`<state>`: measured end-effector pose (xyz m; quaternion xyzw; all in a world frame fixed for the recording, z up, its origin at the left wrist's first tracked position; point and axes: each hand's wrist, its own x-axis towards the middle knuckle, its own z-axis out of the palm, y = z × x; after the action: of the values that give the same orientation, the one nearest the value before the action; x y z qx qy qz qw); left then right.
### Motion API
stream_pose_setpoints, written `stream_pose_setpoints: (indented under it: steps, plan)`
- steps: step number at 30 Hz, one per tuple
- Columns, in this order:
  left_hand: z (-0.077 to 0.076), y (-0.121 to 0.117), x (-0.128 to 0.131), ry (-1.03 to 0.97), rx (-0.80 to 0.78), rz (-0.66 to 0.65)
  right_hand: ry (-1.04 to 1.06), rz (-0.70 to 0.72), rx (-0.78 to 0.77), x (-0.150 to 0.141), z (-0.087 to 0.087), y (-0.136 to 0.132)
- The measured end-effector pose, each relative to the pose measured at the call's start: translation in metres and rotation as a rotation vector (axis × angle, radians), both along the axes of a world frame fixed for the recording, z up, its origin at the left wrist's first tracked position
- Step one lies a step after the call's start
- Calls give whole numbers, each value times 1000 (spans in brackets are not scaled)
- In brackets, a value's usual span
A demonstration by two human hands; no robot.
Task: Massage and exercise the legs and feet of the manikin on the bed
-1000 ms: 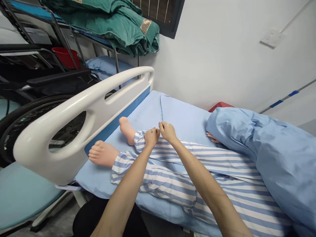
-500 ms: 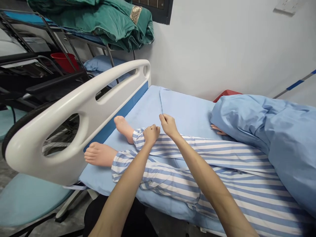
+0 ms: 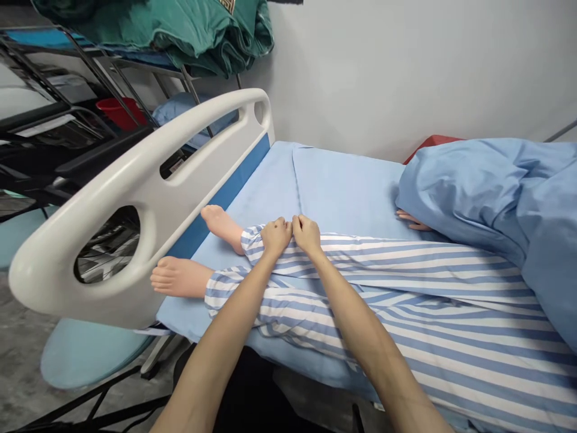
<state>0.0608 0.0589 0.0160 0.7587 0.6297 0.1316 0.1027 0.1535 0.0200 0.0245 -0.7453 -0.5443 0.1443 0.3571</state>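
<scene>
Both of my hands are over the far leg of striped trousers point(image 3: 387, 264), worn by a figure whose smooth feet point(image 3: 183, 277) look like a care manikin's. My left hand point(image 3: 276, 236) is closed in a fist at the lower shin, a little above the ankle. Beside it, knuckles almost touching, my right hand point(image 3: 307, 233) is closed too, with its thumb on top. The palms and undersides are hidden, so I cannot tell whether cloth is pinched in either. The near trouser leg point(image 3: 293, 313) lies below my forearms.
At the left stands the bed's white footboard point(image 3: 148, 159). A blue quilt point(image 3: 478, 192) covers the figure's upper part at the right, fingers point(image 3: 412, 221) showing under its edge. A wall point(image 3: 360, 72) runs behind the bed. A pale blue stool seat point(image 3: 90, 353) is at lower left.
My right hand has come lower and closer to my left, so the two fists are now side by side. The view has tilted down slightly.
</scene>
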Motion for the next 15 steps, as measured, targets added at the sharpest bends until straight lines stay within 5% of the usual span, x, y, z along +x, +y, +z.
stream_pose_setpoints:
  steps: [8, 15]
  plan:
    - [4, 3, -1, -176, -14, -8, 116, -9, 83, 2, 1, 3]
    - [36, -3, 16, -661, 73, -46, 269, -51, 159, 4, 1, 3]
